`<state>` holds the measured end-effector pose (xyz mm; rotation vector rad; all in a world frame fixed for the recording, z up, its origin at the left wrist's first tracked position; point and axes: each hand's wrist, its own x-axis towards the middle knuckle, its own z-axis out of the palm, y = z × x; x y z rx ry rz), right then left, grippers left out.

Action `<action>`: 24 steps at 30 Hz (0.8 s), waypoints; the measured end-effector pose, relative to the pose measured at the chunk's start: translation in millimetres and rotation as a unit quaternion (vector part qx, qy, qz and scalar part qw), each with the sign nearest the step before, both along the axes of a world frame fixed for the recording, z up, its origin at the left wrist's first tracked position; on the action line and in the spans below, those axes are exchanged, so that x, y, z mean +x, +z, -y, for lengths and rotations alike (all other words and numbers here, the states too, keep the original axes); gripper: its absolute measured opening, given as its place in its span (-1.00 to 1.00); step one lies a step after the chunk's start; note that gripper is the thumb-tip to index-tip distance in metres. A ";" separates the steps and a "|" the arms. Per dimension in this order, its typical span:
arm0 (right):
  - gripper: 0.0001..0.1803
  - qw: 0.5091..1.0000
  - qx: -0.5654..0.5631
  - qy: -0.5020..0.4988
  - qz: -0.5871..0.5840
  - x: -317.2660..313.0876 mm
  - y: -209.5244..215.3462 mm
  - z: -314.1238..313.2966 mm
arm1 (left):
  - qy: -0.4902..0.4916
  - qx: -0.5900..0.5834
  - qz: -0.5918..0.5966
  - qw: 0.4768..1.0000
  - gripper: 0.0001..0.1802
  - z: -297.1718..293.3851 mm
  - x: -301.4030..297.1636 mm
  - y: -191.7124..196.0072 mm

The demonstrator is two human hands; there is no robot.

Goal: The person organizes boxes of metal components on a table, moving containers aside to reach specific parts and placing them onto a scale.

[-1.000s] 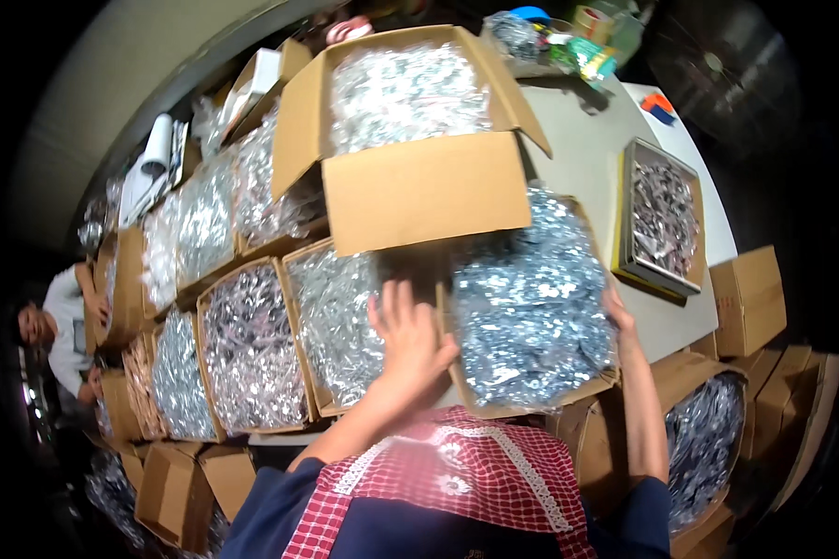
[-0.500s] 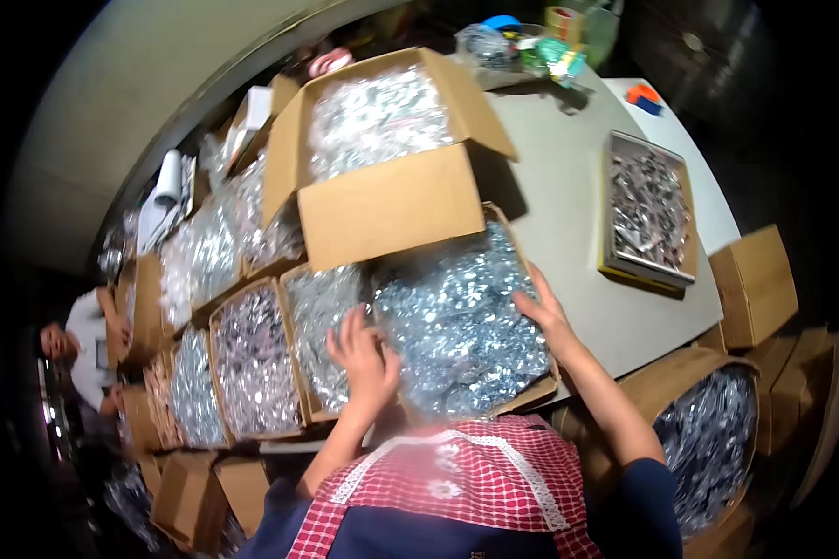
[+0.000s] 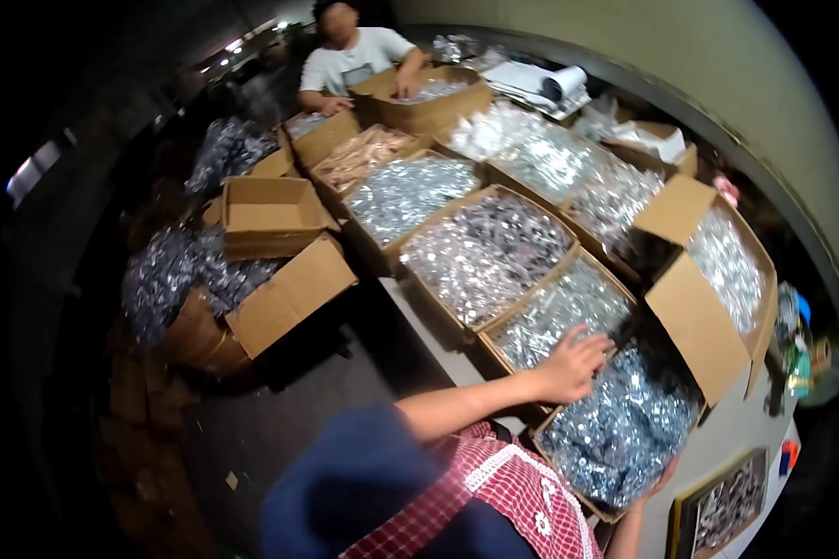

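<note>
Left hand point(image 3: 573, 367), fingers apart; right hand point(image 3: 660, 483), grip hidden: blue-filled box point(image 3: 607, 512) could tip off the near edge of the desk point(image 3: 732, 433) if pulled.

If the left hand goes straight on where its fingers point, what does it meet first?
The left hand would probably meet the open carton's brown flap first, though depth is unclear; it might brush the shiny bluish pieces below on the way.
</note>
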<state>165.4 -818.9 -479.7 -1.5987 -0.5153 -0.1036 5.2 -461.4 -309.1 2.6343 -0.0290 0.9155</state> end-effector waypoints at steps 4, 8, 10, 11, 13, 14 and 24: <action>-0.32 0.910 0.257 0.109 -0.306 -21.4 62.2 -39.9 | -0.003 -0.035 0.002 0.999 -0.74 1.4 -12.9 3.3; -0.32 0.883 0.287 0.114 -0.353 -21.9 77.8 -48.5 | -0.009 -0.047 -0.002 0.999 -0.77 2.1 -8.1 3.7; -0.32 0.881 0.288 0.116 -0.357 -23.9 80.3 -49.6 | -0.012 -0.045 0.005 0.999 -0.77 1.6 -7.0 2.4; -0.32 0.880 0.289 0.117 -0.358 -24.0 81.0 -50.8 | -0.013 -0.047 0.006 0.999 -0.78 2.0 -6.1 2.1; -0.32 0.878 0.292 0.114 -0.361 -25.8 83.5 -50.1 | -0.019 -0.052 -0.001 0.998 -0.76 0.7 -6.2 2.4; -0.32 0.878 0.291 0.114 -0.364 -27.4 84.2 -50.8 | -0.021 -0.051 -0.001 0.998 -0.76 0.5 -6.5 3.1; -0.32 0.892 0.290 0.143 -0.316 -33.9 92.6 -55.2 | -0.018 -0.065 -0.005 0.998 -0.74 0.0 -9.1 3.6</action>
